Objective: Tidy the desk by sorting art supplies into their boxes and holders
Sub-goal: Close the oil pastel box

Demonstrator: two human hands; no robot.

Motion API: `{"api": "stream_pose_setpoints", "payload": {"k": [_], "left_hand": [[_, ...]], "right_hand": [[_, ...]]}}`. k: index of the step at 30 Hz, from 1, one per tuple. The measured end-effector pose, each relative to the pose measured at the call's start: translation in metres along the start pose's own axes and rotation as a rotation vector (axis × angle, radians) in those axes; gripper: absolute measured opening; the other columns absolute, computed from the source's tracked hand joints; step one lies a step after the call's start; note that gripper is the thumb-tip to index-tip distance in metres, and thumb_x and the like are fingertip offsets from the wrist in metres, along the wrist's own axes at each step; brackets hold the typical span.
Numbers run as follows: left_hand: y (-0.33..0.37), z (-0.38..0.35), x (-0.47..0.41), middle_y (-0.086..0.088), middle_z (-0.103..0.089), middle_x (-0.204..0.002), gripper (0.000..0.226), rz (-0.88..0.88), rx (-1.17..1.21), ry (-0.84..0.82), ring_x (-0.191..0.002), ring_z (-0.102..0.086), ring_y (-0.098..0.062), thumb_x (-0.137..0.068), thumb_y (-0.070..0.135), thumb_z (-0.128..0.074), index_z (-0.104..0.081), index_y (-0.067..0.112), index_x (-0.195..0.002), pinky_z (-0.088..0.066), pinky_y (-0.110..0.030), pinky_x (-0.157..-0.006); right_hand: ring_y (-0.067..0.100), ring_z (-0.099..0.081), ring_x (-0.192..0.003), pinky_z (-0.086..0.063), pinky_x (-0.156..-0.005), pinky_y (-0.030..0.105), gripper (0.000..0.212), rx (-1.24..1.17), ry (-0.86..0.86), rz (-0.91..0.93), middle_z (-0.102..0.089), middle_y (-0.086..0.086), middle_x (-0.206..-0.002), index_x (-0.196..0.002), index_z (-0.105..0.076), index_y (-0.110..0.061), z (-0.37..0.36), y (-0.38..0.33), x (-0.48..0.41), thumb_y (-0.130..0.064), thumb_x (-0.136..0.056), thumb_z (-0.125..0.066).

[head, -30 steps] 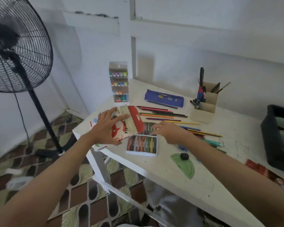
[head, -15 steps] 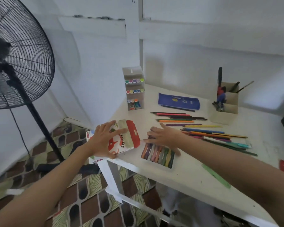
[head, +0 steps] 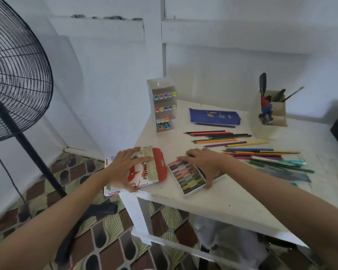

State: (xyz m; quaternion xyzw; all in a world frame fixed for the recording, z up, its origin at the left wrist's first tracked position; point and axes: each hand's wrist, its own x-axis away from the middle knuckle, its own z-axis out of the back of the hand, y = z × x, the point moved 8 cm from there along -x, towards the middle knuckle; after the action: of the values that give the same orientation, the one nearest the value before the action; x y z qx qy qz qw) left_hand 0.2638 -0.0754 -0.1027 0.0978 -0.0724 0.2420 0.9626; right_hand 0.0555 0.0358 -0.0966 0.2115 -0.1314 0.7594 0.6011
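At desk (head: 232,203) corner, left hand (head: 125,168) clamps flat cardboard sleeve (head: 156,164); right hand (head: 205,162) lies splayed on pastel tray (head: 187,178).

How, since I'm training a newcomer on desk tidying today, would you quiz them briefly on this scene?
1. True or false: the left hand grips the red-and-white pastel box.
2. Where are the coloured pencils? A in a jar; B loose on the desk; C in a drawer.
3. Fill in: the right hand rests on the open tray of ___.
Key: 1 true; 2 B; 3 pastels.
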Motion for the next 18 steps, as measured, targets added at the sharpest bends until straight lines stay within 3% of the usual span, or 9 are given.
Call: {"api": "stream_pose_setpoints", "payload": {"k": [5, 10, 14, 18], "left_hand": [[0.000, 0.000, -0.005, 0.001, 0.001, -0.156, 0.109, -0.028, 0.029, -0.007, -0.140, 0.001, -0.020, -0.058, 0.061, -0.075, 0.008, 0.071, -0.127, -0.004, -0.049, -0.114], [0.015, -0.004, -0.010, 0.003, 0.001, -0.156, 0.106, -0.110, 0.041, -0.016, -0.141, 0.001, -0.017, -0.056, 0.061, -0.075, -0.001, 0.068, -0.132, -0.001, -0.046, -0.114], [0.038, -0.001, -0.018, 0.004, 0.001, -0.156, 0.106, -0.184, 0.049, -0.026, -0.139, 0.002, -0.015, -0.056, 0.056, -0.078, -0.008, 0.062, -0.136, -0.004, -0.041, -0.111], [0.057, -0.014, -0.025, 0.005, 0.004, -0.156, 0.108, -0.246, -0.002, -0.142, -0.139, 0.004, -0.015, -0.059, 0.058, -0.076, 0.005, 0.070, -0.128, 0.001, -0.046, -0.114]], "right_hand": [[0.026, -0.012, -0.140, -0.018, -0.116, 0.045, 0.127, -0.157, 0.075, -0.062, -0.009, 0.005, -0.153, -0.147, 0.007, -0.033, 0.003, 0.012, 0.014, -0.051, -0.059, -0.082], [0.023, -0.014, -0.139, -0.015, -0.114, 0.037, 0.123, -0.210, 0.107, -0.046, -0.011, 0.002, -0.152, -0.147, 0.004, -0.034, 0.004, 0.011, 0.019, -0.052, -0.060, -0.081], [0.023, -0.016, -0.137, -0.016, -0.114, 0.039, 0.121, -0.196, 0.089, -0.008, -0.014, 0.005, -0.151, -0.148, -0.001, -0.031, 0.004, 0.000, 0.013, -0.049, -0.060, -0.083], [0.024, -0.017, -0.140, -0.018, -0.115, 0.046, 0.122, -0.210, 0.091, -0.045, -0.015, 0.004, -0.154, -0.149, -0.004, -0.026, -0.001, -0.003, 0.006, -0.056, -0.059, -0.080]]}}
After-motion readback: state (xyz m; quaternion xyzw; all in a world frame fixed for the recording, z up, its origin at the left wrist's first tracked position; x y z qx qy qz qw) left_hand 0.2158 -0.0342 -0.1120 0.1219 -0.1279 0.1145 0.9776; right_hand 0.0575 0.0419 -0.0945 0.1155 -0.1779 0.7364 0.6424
